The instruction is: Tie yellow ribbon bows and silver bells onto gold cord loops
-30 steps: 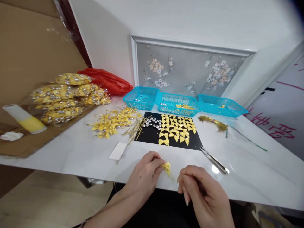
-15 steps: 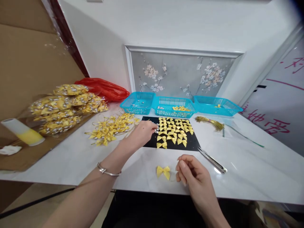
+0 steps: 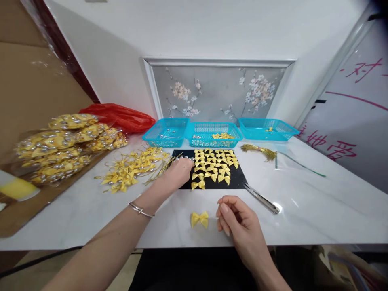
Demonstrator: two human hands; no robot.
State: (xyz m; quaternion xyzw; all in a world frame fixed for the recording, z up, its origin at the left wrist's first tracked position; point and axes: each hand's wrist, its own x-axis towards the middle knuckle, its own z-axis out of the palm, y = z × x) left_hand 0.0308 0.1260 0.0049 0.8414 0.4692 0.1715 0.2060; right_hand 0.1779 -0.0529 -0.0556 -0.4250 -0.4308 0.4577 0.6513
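My left hand (image 3: pixel 182 171) reaches onto the black mat (image 3: pixel 239 180), by small silver beads at its left side. Its fingers are curled down and mostly hidden; what they pinch does not show. Rows of yellow ribbon bows (image 3: pixel 210 165) lie on the mat, just right of that hand. Near the front of the table my right hand (image 3: pixel 239 222) is closed, thumb against the fingertips; anything thin between them is too small to make out. One yellow bow (image 3: pixel 199 220) lies on the white table just left of this hand.
Three blue baskets (image 3: pixel 214 141) line the back. Right of the mat are tweezers (image 3: pixel 262 199) and a gold wire-tie bundle (image 3: pixel 259 150). Bows with beads (image 3: pixel 130 169) are heaped at left, before bagged bows (image 3: pixel 65 147) and a red plastic bag (image 3: pixel 118 117).
The view has shifted, moving most things leftward. My left hand has moved left along the mat, from beside the bows to the beads. My right hand keeps its closed pose beside the single bow.
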